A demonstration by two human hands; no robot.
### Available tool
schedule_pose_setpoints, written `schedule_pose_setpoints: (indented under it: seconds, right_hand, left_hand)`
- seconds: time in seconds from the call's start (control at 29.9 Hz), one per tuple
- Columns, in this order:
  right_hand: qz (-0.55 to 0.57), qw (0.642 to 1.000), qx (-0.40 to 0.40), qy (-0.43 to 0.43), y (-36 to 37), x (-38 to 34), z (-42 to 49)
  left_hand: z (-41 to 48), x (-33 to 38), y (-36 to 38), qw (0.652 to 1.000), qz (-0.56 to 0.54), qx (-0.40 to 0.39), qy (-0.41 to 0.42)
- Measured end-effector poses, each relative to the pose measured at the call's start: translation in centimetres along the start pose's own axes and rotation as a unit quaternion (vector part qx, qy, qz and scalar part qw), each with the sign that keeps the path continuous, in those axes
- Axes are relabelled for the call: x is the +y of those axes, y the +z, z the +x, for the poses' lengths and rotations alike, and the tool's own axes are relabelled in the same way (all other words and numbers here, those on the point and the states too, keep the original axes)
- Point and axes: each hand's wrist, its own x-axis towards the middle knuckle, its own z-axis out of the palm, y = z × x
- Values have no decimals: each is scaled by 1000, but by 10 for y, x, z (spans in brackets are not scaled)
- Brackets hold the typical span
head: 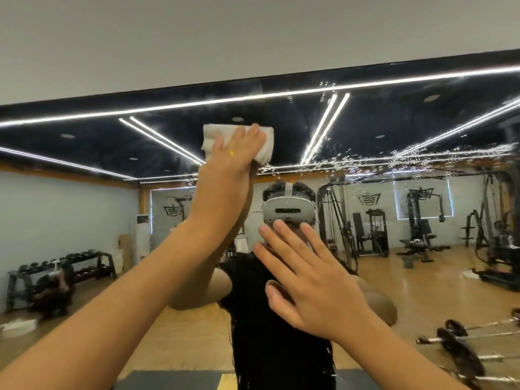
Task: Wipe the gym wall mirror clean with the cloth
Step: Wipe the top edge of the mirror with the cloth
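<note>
Item: cloth (266, 150), high on the mirror (394, 122), near its top edge. Left grip (233, 156), fingers flat, is pressing it to the glass. Right grip (312, 282), released, is bracing lower. Advice: keeping pressure even, overlapping strokes toward the droplets (422, 157) rightward.

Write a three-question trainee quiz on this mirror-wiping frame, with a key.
1. True or false: the left hand presses the cloth high on the mirror.
2. The right hand is: A) gripping a bottle; B) open, fingers spread; C) holding the cloth.
3. Fill in: droplets sit on the glass to the ___ of the cloth.
Key: 1 true; 2 B; 3 right.
</note>
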Motion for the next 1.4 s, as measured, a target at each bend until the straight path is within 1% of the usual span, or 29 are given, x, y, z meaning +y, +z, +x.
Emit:
schedule_pose_setpoints:
  seconds: [0.13, 0.27, 0.33, 0.43, 0.53, 0.64, 0.7, 0.77, 0.87, 1.0, 1.24, 1.4]
  right_hand:
    - [1, 1000, -7, -3, -1, 1, 0]
    - [12, 1000, -20, 1, -5, 0, 1]
    - [18, 999, -30, -7, -9, 0, 2]
    - [29, 999, -25, -16, -20, 7, -8]
    - [27, 1000, -7, 8, -33, 32, -35]
    - [-10, 1000, 3, 14, -46, 65, -67]
    - [-35, 999, 10, 11, -52, 84, -80]
    - [-41, 999, 22, 27, -56, 96, -87]
    - [-39, 997, 28, 53, -52, 101, -92]
    - [-42, 998, 9, 46, -40, 104, -98]
    - [-45, 998, 2, 49, -37, 105, -98]
    - [-45, 998, 13, 48, -36, 105, -98]
  left_hand:
    - [14, 7, -6, 999, -3, 1, -40]
    - [58, 24, -11, 999, 3, 4, -47]
    - [66, 33, -11, 998, 6, 11, -61]
    - [54, 35, -2, 999, 4, 13, -53]
    - [25, 33, 8, 999, -2, 29, -39]
    - [6, 37, 15, 998, 9, 55, -28]
    - [3, 40, 17, 997, 2, 67, -35]
    - [4, 41, 19, 996, -3, 78, -44]
    - [3, 42, 22, 996, -8, 79, -50]
    - [1, 35, 24, 996, 3, 92, -15]
    - [10, 23, 30, 993, 4, 114, 10]
    - [52, 27, 25, 995, -22, 96, -15]
